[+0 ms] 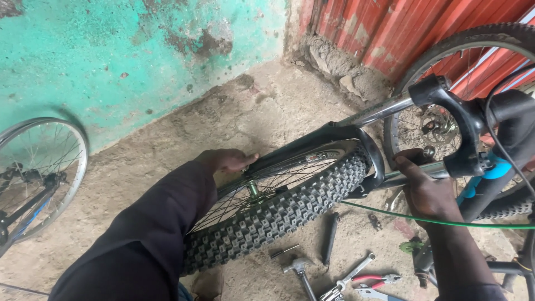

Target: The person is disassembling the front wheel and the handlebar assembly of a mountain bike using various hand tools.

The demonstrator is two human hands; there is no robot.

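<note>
Centrally, a bicycle front wheel with a black knobby tyre sits between the legs of a black suspension fork. It runs from about 7 o'clock up toward 2 o'clock across the view. The tread shows rows of square blocks, dusty grey; a silver rim and thin steel spokes show behind it. A black arch-shaped mudguard curves over the upper end of the tyre.

Left hand, in a dark long sleeve, lies just above centre at 11 o'clock. Its fingers are flat and together on the mudguard's edge; they press on it and do not clasp it.

Right hand, at 3 o'clock, is clamped round the chrome fork leg just below the black crown.

A thin green cable crosses under the right wrist.

On the sandy concrete floor at 5 o'clock lie loose tools: a small steel hammer, a silver open spanner, red-handled pliers and a black bar.

A second spoked wheel stands at 9 o'clock against a turquoise painted wall.
</note>
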